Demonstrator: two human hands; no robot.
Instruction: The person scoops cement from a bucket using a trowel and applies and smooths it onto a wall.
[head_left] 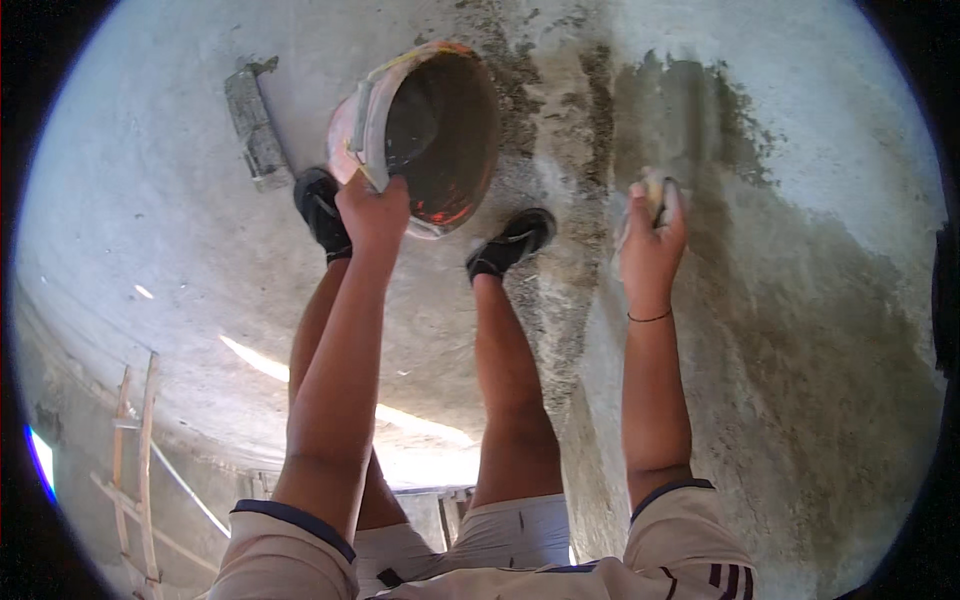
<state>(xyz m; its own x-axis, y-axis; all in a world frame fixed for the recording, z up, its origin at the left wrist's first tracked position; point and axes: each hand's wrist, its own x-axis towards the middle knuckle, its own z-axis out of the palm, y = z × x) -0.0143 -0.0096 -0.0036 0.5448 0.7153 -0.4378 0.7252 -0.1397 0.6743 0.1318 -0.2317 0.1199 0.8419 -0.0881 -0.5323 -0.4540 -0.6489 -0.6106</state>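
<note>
My left hand [372, 212] is closed at the near rim of a bucket [345, 125], by its handle. The bucket is pale pinkish outside with orange showing inside, tilted so its mouth faces right; grey wet-looking material coats the inside. At the wall on the right, my right hand [652, 245] is closed around a small tool [655, 195] with pale yellowish and dark parts. Blur and my fingers hide its exact kind. Beside that tool, a dark wet patch [690, 115] spreads over the grey wall [840, 120].
A mortar-caked grey float-like tool [256, 130] lies on the concrete floor [180, 220], left of the bucket. My feet in black shoes [512, 242] stand just below the bucket. Grey splatter runs along the wall's foot. A wooden ladder [140, 450] stands at the lower left.
</note>
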